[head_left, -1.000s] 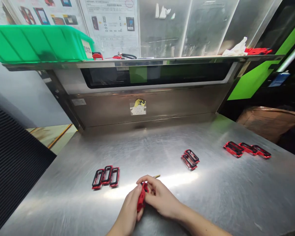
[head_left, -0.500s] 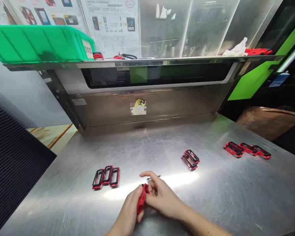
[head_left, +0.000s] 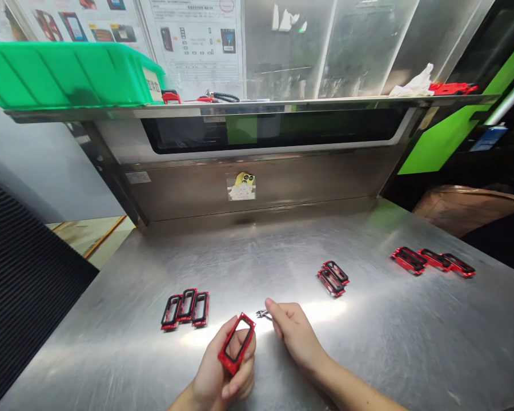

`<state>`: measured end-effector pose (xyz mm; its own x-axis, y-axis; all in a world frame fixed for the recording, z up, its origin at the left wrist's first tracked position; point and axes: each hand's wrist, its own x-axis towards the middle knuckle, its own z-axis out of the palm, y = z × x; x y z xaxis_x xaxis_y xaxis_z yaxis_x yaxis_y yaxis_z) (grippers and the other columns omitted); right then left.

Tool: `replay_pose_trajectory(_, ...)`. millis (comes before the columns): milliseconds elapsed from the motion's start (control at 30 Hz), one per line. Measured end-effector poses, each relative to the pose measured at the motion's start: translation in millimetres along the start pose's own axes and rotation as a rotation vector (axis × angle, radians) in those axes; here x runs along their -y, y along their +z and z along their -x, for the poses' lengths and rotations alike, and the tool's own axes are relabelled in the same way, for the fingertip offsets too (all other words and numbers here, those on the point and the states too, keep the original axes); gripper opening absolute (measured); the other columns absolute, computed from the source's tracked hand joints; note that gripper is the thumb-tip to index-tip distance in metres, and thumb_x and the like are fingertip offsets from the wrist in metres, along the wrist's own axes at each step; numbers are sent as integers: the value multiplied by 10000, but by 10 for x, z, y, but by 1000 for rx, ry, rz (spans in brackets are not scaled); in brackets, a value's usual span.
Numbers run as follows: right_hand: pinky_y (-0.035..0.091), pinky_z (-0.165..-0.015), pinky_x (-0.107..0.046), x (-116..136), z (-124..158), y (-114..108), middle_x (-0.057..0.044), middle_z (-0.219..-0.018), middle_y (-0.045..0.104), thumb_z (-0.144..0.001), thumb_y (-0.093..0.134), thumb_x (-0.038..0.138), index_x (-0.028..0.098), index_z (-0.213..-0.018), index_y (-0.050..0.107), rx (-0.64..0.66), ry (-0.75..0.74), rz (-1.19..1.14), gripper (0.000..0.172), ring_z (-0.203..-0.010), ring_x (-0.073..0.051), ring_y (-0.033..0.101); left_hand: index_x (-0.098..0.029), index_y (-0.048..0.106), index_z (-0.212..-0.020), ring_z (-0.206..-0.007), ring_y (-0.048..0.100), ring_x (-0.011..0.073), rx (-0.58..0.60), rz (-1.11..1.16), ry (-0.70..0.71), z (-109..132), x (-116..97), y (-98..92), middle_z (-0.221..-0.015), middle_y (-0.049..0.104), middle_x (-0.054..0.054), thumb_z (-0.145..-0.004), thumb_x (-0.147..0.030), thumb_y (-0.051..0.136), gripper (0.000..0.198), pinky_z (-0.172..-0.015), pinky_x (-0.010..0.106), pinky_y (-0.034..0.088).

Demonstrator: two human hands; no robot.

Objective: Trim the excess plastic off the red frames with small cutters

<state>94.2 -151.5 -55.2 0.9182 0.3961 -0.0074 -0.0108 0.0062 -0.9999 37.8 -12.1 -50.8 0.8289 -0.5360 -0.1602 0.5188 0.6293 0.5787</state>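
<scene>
A steel desk (head_left: pixel 389 342) is gleaming under overhead light, with a steel back panel (head_left: pixel 304 182) rising behind it. A shelf (head_left: pixel 282 104) is running above, carrying a green bin (head_left: pixel 60 77). Printed sheets (head_left: pixel 197 40) are hanging on the wall. A green machine (head_left: pixel 437 137) is standing at right.

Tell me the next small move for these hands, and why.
Probably lay the red frame beside the row of three frames: the left hand holds it up alone, while the right hand, apart from it, pinches a small metal tool.
</scene>
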Motion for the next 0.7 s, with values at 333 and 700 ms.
replay_pose_trajectory(333,285,-472,-226,-65,27,26,27,-402,289,-847,400,698,188,-412,346,86,-64,47,673,-420,-103,289,-156,476,-634,-237,138,34,55,58,-4,0,27,-34,-308,316,-74,-855,-536,460,440,-317,156,148)
replay_pose_trajectory(700,238,-458,-232,-28,30,17,36,-387,275,-845,399,682,184,-421,372,105,-48,18,655,-406,-98,269,-151,489,-626,-233,138,32,35,76,-2,3,44,-34,-304,318,-74,-846,-525,485,433,-309,149,155)
